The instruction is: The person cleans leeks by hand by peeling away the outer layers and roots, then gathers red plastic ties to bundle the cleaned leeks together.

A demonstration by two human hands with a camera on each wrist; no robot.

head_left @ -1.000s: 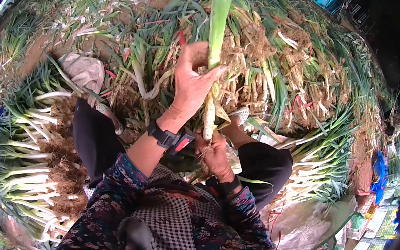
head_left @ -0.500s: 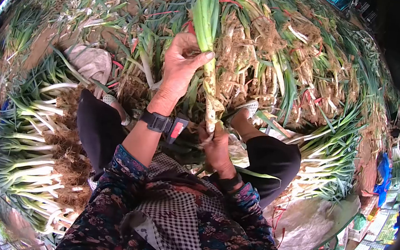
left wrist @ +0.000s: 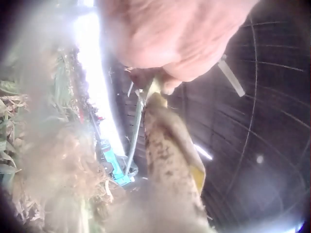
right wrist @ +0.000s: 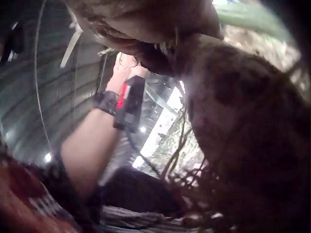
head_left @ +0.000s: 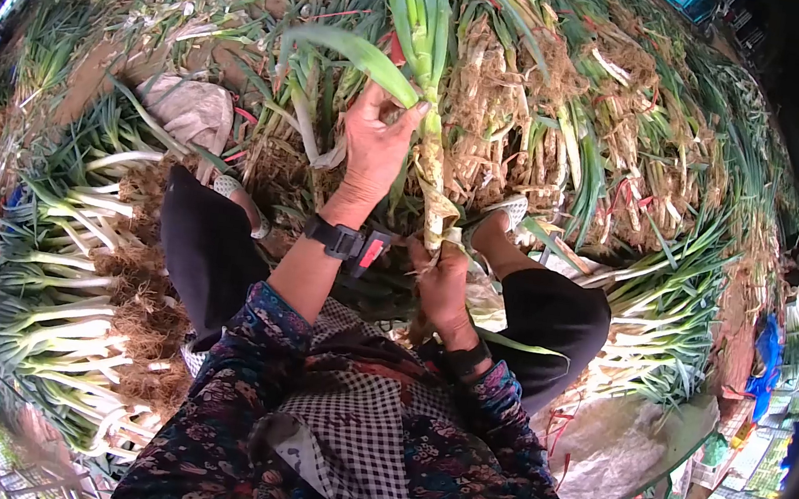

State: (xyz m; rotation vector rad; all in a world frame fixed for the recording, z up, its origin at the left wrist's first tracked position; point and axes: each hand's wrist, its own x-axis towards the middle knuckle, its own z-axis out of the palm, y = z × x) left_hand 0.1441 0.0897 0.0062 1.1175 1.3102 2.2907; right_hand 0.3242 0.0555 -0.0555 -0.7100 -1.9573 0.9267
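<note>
A long leek stands upright in front of me, its green top fanned out and a torn, papery outer layer loose round the pale stalk. My left hand is at the upper stalk and pinches a green leaf that bends off to the left. Lower down, my right hand grips the leek near its root end, with thin roots hanging in the right wrist view. Brown specks mark the stalk in the left wrist view.
Rooted leeks lie in a row at the left, and more are piled at the right. Soil-covered bundles with red ties are ahead. A whitish sack lies front left, a pale sheet at the right.
The left hand now pinches a leaf peeled away to the left from the stalk; earlier the leaf stood with the top. The right hand keeps its grip low on the leek.
</note>
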